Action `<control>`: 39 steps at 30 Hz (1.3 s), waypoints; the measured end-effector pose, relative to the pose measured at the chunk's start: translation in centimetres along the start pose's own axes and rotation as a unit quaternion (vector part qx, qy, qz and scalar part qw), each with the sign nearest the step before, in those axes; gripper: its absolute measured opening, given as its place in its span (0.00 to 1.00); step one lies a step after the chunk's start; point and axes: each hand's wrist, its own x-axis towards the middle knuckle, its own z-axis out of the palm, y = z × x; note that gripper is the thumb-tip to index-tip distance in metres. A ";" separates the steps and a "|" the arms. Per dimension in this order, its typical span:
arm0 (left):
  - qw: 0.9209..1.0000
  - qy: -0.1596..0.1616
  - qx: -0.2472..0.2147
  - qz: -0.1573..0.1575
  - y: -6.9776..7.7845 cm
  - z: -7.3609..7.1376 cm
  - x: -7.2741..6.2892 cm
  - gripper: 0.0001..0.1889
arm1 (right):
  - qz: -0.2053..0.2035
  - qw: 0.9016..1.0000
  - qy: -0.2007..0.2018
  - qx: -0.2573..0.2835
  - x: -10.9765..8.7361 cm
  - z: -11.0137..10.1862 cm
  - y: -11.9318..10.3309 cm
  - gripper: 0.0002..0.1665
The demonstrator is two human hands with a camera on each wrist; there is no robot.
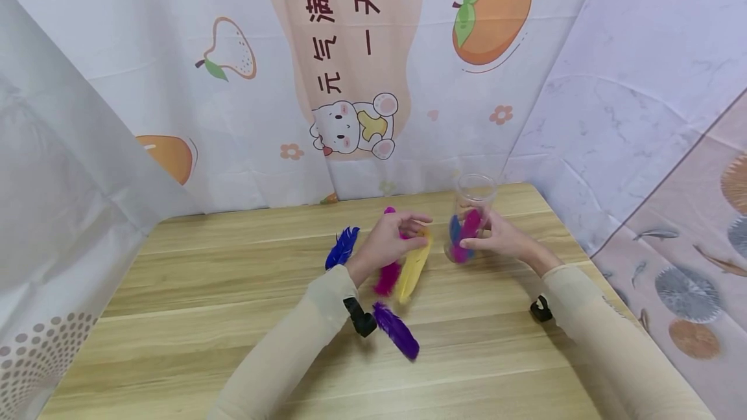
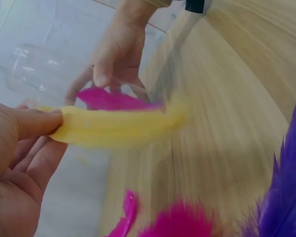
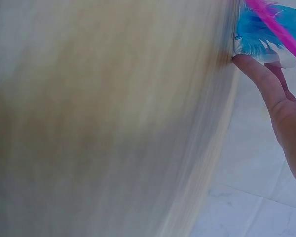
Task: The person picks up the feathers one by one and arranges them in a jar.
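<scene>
A yellow feather (image 1: 413, 271) hangs from my left hand (image 1: 388, 242), pinched at one end between thumb and fingers, as the left wrist view shows closely. My right hand (image 1: 502, 236) grips a tall clear glass (image 1: 474, 194) near the table's right back part. Inside the glass stand a pink feather (image 1: 469, 233) and a blue feather (image 3: 269, 29). Under the left hand lies a magenta feather (image 1: 387, 277), partly covered by the hand. A purple feather (image 1: 398, 331) lies closer to me, and a dark blue feather (image 1: 342, 249) is left of the left hand.
The wooden table (image 1: 192, 316) ends at a white printed curtain (image 1: 245, 115) along the back. Another patterned cloth (image 1: 659, 264) hangs down the right side. A black wrist strap mount (image 1: 360, 317) on the left sleeve sits close to the purple feather.
</scene>
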 end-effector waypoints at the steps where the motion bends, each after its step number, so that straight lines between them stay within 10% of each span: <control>1: 1.000 -0.003 -0.005 0.002 0.2 0.0 0.0 0.17 | -0.001 1.000 0.000 -0.001 0.0 0.0 0.0 0.52; 39: 0.997 0.000 -0.007 0.072 4.4 -1.1 1.1 0.07 | -0.003 1.000 -0.003 0.011 0.0 0.1 0.0 0.49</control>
